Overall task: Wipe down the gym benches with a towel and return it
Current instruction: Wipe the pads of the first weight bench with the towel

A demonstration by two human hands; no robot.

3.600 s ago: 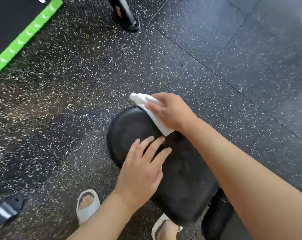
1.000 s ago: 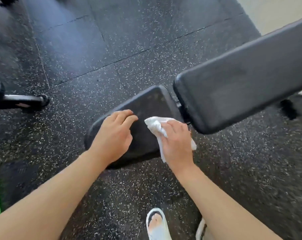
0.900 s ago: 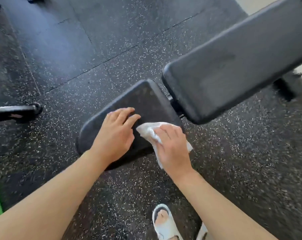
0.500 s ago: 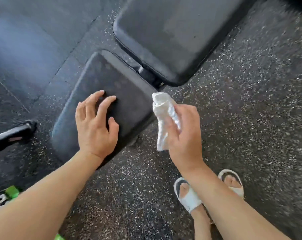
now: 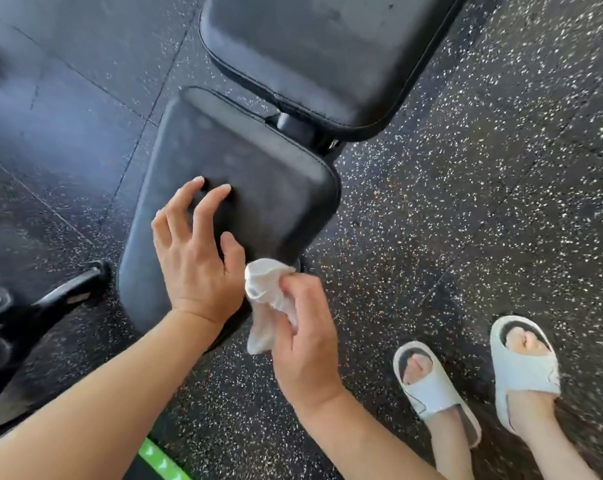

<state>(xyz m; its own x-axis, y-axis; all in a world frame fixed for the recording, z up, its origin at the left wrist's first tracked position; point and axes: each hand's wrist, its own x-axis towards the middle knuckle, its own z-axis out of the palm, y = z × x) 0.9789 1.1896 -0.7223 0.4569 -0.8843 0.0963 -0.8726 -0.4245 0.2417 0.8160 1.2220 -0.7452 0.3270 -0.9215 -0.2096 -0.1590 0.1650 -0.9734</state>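
— Floor (image 5: pixel 466 168)?
— Dark rubber tiles flecked white, filling the frame; a green strip (image 5: pixel 161 462) at the bottom edge, a black metal foot (image 5: pixel 68 292) at left.
— Bench?
— Seat pad (image 5: pixel 258 174) in the centre, back pad (image 5: pixel 310 53) just above it at the top, both black.
— Hands?
— Left hand (image 5: pixel 196 258) rests on the seat, fingers spread and relaxed, grasping nothing. Right hand (image 5: pixel 303 341) clutches the white towel (image 5: pixel 265 296), off the seat's lower right edge.
— Anything else?
— Two feet in white sandals (image 5: pixel 435 386), lower right.
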